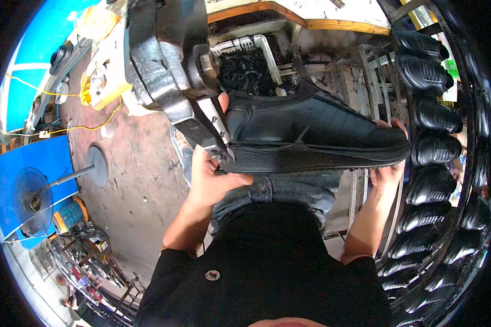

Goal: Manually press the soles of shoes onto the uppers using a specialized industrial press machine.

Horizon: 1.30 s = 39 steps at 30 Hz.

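A black shoe [311,125] lies on its side in front of me, toe to the right and its textured sole edge along the bottom. My left hand [207,180] grips it at the heel, the thumb stretched beneath the sole edge and a fingertip showing above the heel. At the toe, my right hand [388,171] is wrapped round the sole, with fingers on both sides. A heavy metal machine head [166,76] comes down from above. Its bright end plate [214,120] sits right against the heel; whether it presses on the shoe I cannot tell.
A white crate [270,57] of black scraps stands behind the shoe. Racks of black shoes [433,147] line the right side, close to my right hand. On the left are a standing fan [35,201], a yellow cable [95,128] and blue panels [16,163].
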### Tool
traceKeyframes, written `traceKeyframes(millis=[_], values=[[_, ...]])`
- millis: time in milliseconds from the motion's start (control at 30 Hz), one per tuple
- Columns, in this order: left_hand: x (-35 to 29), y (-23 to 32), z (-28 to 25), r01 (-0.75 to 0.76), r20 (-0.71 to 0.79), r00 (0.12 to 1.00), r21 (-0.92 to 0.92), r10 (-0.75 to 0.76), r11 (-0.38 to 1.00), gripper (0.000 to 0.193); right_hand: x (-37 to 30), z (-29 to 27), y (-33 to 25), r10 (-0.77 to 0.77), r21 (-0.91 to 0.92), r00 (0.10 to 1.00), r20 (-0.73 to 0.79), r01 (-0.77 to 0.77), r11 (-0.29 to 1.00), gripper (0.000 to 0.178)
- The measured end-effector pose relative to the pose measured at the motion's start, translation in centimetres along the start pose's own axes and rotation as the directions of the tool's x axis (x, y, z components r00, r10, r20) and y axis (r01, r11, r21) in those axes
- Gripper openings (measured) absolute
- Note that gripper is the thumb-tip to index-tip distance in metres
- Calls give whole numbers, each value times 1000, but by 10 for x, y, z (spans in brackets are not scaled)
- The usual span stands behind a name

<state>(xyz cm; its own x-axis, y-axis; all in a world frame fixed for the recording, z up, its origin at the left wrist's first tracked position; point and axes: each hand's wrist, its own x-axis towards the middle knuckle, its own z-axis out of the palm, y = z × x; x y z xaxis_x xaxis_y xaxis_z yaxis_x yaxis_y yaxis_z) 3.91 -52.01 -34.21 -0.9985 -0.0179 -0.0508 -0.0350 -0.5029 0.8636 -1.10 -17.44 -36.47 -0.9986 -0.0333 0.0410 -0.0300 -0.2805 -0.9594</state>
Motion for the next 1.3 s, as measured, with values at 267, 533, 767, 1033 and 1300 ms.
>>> traceKeyframes(millis=[267, 533, 767, 1033, 1300], values=[[-13, -14, -35, -53, -250, 968, -154, 13, 987, 119, 24, 42, -18, -86, -205, 978, 192, 126, 971, 94], [-19, 5, -74, -112, -221, 973, -222, 62, 969, 122, 23, 96, 7, -18, -68, 953, 302, 40, 997, 82], [-27, 10, -106, -141, -239, 963, -71, 120, 988, 107, 27, 138, 17, -39, 3, 897, 441, 42, 999, 71], [-23, 27, -100, -280, -58, 860, 777, 508, 564, 100, 29, 172, 13, 38, -273, 873, 487, 111, 956, 60], [15, 72, -21, -372, 303, 914, 892, 269, 258, 76, 30, 189, -8, -16, -476, 827, 562, 339, 811, 61]])
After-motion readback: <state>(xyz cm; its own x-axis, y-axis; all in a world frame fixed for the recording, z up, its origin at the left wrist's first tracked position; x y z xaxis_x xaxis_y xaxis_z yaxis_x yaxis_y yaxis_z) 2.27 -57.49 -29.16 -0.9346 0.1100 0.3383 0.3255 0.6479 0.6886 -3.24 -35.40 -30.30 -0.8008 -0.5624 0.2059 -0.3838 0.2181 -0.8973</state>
